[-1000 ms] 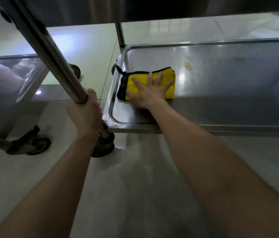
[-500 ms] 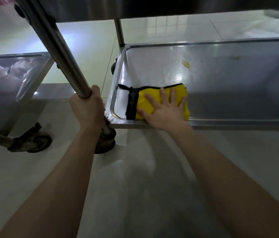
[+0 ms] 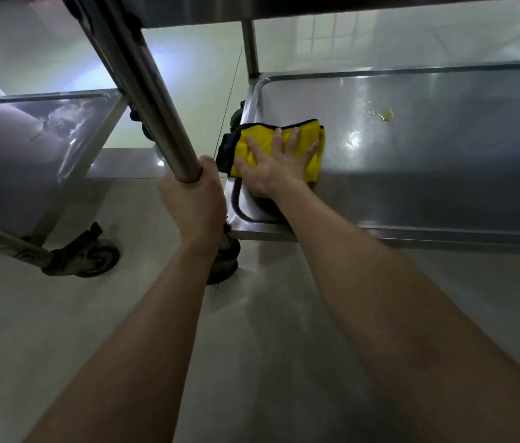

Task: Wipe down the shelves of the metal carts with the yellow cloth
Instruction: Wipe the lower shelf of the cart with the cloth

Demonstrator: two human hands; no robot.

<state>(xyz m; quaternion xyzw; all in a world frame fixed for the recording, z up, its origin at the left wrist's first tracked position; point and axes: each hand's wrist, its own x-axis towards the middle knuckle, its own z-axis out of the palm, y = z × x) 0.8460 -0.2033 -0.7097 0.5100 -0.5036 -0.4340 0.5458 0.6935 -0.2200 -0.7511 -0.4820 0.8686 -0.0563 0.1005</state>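
On the lower shelf point(image 3: 444, 139), right hand point(image 3: 276, 169) fingers point(image 3: 293, 140) spread flat on the yellow cloth point(image 3: 258, 137); left hand point(image 3: 194, 199) grips the post point(image 3: 156, 100)

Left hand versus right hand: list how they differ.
The left hand grips the post, fingers curled; the right hand presses flat on the cloth, fingers spread. The left hand sits outside the shelf; the right hand lies over it. Both are bare.

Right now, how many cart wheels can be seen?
4 wheels: one on the floor far left, one below the left hand, one behind the pole, one behind the shelf's far corner. Others may be hidden.
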